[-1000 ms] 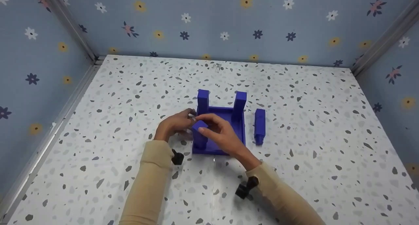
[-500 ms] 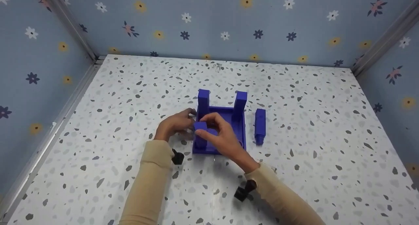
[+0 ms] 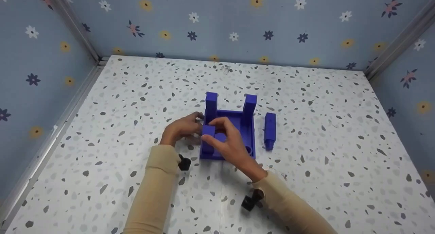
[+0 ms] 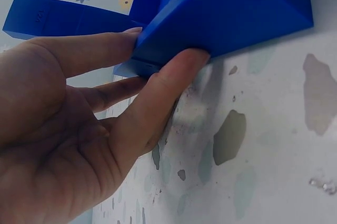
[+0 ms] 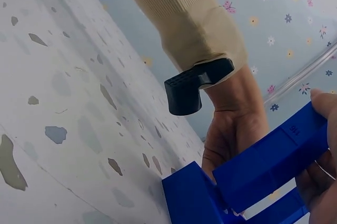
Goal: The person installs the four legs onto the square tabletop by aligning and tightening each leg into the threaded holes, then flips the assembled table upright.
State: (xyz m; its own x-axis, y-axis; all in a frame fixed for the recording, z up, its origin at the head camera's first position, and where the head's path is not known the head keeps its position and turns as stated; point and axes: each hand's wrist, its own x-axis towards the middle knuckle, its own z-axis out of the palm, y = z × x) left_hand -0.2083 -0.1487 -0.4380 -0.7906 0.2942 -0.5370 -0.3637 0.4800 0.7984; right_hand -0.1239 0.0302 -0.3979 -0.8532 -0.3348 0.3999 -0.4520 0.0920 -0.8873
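A blue square base (image 3: 246,133) lies on the speckled table, with two blue posts (image 3: 211,104) standing upright at its back corners. A third blue post (image 3: 207,140) stands at the front-left corner; my right hand (image 3: 217,136) grips its top, and the post (image 5: 274,161) also shows in the right wrist view. My left hand (image 3: 196,124) holds the base's left edge. In the left wrist view the thumb and fingers (image 4: 158,108) pinch a corner of the base (image 4: 221,13). A loose blue post (image 3: 270,130) lies flat just right of the base.
Flowered blue walls (image 3: 217,26) with metal corner rails (image 3: 73,26) close in the speckled table (image 3: 323,166) on three sides. Black camera mounts sit on both wrists (image 3: 184,163), (image 3: 250,200).
My right hand's fingers have curled further round the front-left post and the wrist has shifted slightly left. The left hand and the base have stayed put.
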